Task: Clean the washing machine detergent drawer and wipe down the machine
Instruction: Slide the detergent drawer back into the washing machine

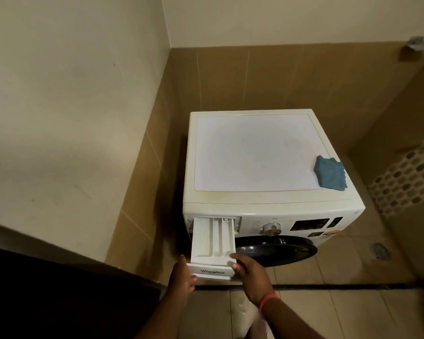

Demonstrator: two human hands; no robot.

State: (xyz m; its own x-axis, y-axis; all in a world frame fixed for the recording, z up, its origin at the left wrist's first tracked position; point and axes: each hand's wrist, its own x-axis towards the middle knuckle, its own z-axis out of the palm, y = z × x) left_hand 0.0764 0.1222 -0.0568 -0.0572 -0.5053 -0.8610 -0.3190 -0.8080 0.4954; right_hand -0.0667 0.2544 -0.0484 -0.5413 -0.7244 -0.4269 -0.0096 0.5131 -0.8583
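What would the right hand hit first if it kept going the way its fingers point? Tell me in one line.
The right hand already grips the pulled-out detergent drawer at its front right corner, fingers pointing up-left across it; going on, it would likely meet the drawer's own front panel and compartments first, though depth is unclear.

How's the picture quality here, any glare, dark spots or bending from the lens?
Head view: dim, warm light; the washing machine top is the brightest patch, slightly washed out, without hard glare. The lower left corner falls into near-black shadow. Wide-angle bending curves the wall edges. The detergent drawer and both hands, left and right, look soft.
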